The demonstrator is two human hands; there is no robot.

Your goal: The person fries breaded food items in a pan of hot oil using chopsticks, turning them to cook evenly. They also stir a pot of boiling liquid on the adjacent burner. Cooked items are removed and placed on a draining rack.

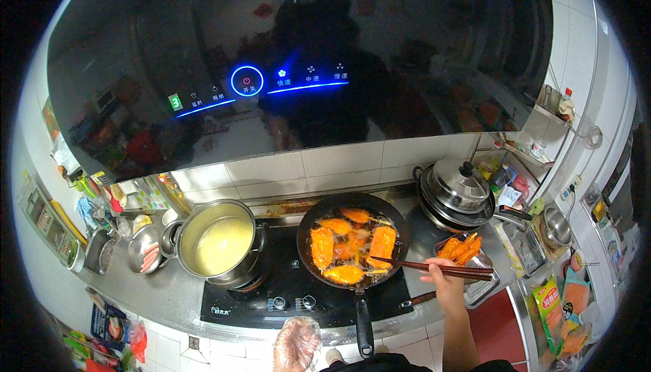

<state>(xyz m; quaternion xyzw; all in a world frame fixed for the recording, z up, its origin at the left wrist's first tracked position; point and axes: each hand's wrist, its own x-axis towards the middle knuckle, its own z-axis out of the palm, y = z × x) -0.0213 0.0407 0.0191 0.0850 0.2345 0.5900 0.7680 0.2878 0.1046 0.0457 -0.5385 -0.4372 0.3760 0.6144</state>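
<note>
My right hand [443, 283] grips dark wooden chopsticks [414, 264], their tips over the right side of a black frying pan [303, 262]. Several orange-coated pieces, some on sticks, fry in bubbling oil there. The chopstick tips meet or hover just above a rectangular orange piece [382, 245]; which one I cannot tell. My left hand [297, 341], in a clear plastic glove, is low in front of the stove edge, left of the pan's handle [363, 321]. Its fingers are blurred by the plastic, and nothing is plainly visible in it.
A steel pot [196, 265] of yellowish liquid stands left on the black cooktop [285, 290]. Right of the pan are stacked lidded pans [452, 189] and a container of orange fried pieces [460, 250]. A bowl [135, 255] with pink sausages sits left. The range hood [407, 92] overhangs everything.
</note>
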